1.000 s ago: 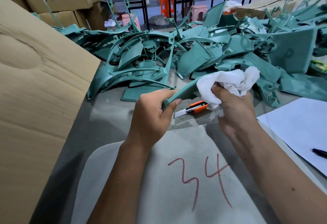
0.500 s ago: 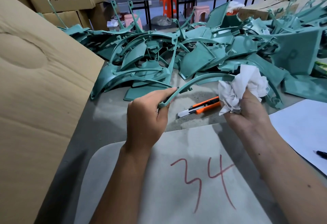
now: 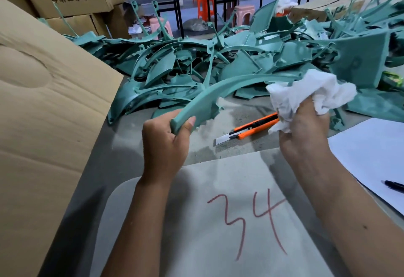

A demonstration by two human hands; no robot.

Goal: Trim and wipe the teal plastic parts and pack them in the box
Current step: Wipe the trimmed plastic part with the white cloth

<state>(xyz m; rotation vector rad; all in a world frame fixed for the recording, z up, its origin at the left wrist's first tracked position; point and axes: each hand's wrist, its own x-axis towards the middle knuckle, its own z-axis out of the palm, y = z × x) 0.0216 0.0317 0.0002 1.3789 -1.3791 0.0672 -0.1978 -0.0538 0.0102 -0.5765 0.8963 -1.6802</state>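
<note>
Open table [image 3: 122, 167] lies between the cardboard box flap [image 3: 50, 110] at left and the white paper [image 3: 371, 152] at right; the orange knife [image 3: 251, 129] lies there, and the teal parts heap [image 3: 218, 66] blocks behind

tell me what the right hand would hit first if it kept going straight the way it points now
Probably the curved teal plastic strip that the left hand grips: the right hand, bunched round the crumpled white cloth, points up and away at its far end. Depth is unclear; it might pass into the pile of teal plastic parts behind.
</note>
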